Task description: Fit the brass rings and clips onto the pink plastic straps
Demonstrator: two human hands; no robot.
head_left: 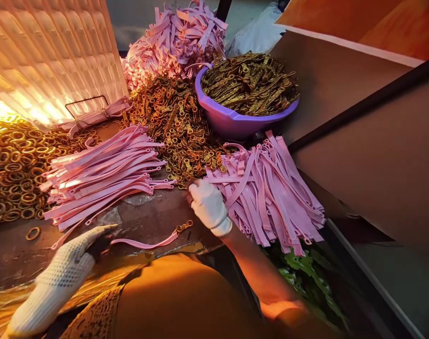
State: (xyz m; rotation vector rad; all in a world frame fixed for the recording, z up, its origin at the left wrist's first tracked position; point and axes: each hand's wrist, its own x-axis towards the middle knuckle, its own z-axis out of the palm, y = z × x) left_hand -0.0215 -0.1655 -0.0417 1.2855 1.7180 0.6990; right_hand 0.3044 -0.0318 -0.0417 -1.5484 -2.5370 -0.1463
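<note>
My left hand point(68, 266), in a white knit glove, lies on the dark worktop with its fingers pinching one end of a single pink strap point(144, 244) that has a brass clasp at its far end. My right hand point(209, 205), also gloved, is curled at the edge of the heap of brass clasps point(172, 127), beside the right pile of pink straps point(271, 188). What its fingers hold is hidden. A second bundle of pink straps point(101, 174) lies left of centre.
A purple basin point(235, 122) full of brass hooks stands at the back. More pink straps point(179, 37) are heaped behind it. Brass rings point(13, 165) cover the left side. A brown board point(369, 155) walls the right. A lit patterned panel point(52, 52) stands at the left.
</note>
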